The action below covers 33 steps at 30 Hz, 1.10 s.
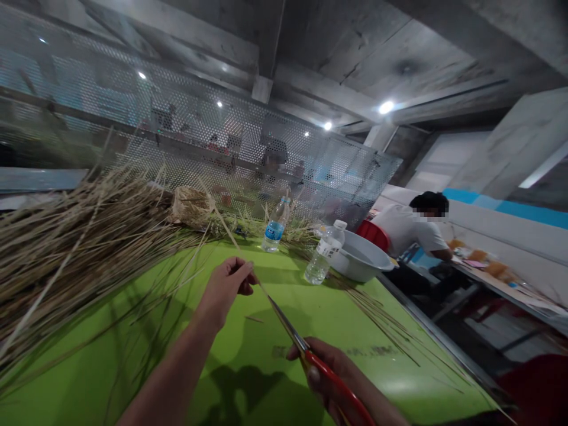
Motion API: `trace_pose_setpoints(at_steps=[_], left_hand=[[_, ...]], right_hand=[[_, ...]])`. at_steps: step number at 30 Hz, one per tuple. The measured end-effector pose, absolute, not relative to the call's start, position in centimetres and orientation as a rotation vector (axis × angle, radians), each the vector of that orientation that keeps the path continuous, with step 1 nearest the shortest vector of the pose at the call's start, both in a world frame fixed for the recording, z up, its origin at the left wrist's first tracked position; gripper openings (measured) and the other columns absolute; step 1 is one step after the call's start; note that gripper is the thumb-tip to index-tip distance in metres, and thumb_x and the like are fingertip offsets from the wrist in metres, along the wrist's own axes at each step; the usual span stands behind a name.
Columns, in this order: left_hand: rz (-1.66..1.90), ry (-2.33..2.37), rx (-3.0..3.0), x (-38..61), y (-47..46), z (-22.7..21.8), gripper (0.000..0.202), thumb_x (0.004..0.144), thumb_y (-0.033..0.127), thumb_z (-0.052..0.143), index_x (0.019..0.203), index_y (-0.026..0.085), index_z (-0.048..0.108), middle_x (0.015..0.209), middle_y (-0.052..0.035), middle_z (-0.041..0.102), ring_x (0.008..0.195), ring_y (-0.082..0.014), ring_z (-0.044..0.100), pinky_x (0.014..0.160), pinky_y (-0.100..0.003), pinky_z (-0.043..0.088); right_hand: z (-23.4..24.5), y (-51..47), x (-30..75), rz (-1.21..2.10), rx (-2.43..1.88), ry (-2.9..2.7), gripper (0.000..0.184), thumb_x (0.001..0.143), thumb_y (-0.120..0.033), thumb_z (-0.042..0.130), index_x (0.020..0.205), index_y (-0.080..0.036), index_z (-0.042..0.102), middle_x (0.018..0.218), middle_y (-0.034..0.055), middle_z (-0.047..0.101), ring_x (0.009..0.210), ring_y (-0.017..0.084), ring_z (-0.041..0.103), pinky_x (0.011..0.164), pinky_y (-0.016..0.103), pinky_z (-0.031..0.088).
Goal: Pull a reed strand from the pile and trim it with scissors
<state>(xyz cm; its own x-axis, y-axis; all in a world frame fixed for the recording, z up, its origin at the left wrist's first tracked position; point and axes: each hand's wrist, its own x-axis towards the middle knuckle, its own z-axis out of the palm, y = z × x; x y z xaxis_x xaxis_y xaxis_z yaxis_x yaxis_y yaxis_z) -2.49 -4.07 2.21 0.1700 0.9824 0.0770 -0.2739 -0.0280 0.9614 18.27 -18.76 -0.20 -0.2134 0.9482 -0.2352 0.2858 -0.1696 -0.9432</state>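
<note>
My left hand (228, 291) is closed, pinching a thin pale straw stalk (225, 223) between thumb and fingers. The stalk slants up and away to the left, and its short end sticks out to the right of the fingers. In my right hand (331, 370) is a pair of scissors (335, 381) with red handles, fingers wrapped round them. The metal blades point up and left, their tips at the short end of the stalk. Whether the blades are fully closed on it I cannot tell. A small cut piece of straw (254, 319) lies on the green tabletop (239, 370) below.
A big heap of dry straw (89, 236) covers the left side. Two water bottles, one blue-labelled (274, 228) and one white-labelled (326, 253), stand ahead near a grey basin (361, 260). Loose stalks (381, 310) lie right. A perforated metal screen (248, 142) rises behind; a person (403, 231) sits beyond.
</note>
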Motion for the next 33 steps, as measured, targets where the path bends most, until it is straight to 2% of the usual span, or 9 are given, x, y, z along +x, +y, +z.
trace_pose_setpoints(at_steps=[6,16,22,27,33], left_hand=[[1.318,0.897,1.090,-3.0,-3.5,2.1,0.029,0.069,0.044,0.072,0.069,0.018,0.059,0.062,-0.0001,0.065,0.050,-0.0109,0.056,0.054,-0.025,0.048],[1.258,0.858,1.134,-2.5,-3.4,1.5,0.031,0.068,0.045,0.073,0.067,0.018,0.058,0.060,-0.0009,0.066,0.051,-0.0113,0.056,0.054,-0.024,0.048],[1.251,0.849,1.133,-2.5,-3.5,1.7,0.031,0.069,0.045,0.073,0.066,0.018,0.057,0.060,-0.0008,0.066,0.051,-0.0112,0.057,0.054,-0.024,0.048],[1.260,0.855,1.142,-2.5,-3.5,1.8,0.031,0.068,0.045,0.073,0.067,0.018,0.057,0.059,-0.0005,0.065,0.052,-0.0118,0.057,0.055,-0.025,0.049],[1.251,0.864,1.154,-2.5,-3.7,2.1,0.033,0.067,0.046,0.073,0.066,0.019,0.055,0.060,-0.0008,0.065,0.052,-0.0128,0.058,0.056,-0.026,0.049]], right_hand=[[0.2,-19.2,18.2,1.459,-1.413,-1.520,0.072,0.074,-0.081,0.056,0.112,-0.020,0.055,0.054,-0.0111,0.033,0.043,0.005,0.031,0.043,0.018,0.026],[0.6,-19.2,18.4,1.438,-1.445,-1.571,0.065,0.079,-0.076,0.057,0.119,-0.025,0.055,0.072,-0.0057,0.042,0.052,0.006,0.035,0.046,0.016,0.035],[0.1,-18.9,18.6,1.428,-1.452,-1.597,0.068,0.078,-0.077,0.057,0.120,-0.024,0.055,0.068,-0.0054,0.042,0.052,0.007,0.037,0.046,0.018,0.031],[-0.1,-18.5,18.4,1.443,-1.412,-1.541,0.067,0.074,-0.077,0.061,0.112,-0.022,0.055,0.061,-0.0084,0.037,0.048,0.005,0.031,0.044,0.017,0.023],[-0.8,-18.1,19.1,1.360,-1.436,-1.592,0.064,0.073,-0.073,0.066,0.108,-0.020,0.058,0.061,-0.0090,0.038,0.046,0.004,0.029,0.042,0.016,0.026]])
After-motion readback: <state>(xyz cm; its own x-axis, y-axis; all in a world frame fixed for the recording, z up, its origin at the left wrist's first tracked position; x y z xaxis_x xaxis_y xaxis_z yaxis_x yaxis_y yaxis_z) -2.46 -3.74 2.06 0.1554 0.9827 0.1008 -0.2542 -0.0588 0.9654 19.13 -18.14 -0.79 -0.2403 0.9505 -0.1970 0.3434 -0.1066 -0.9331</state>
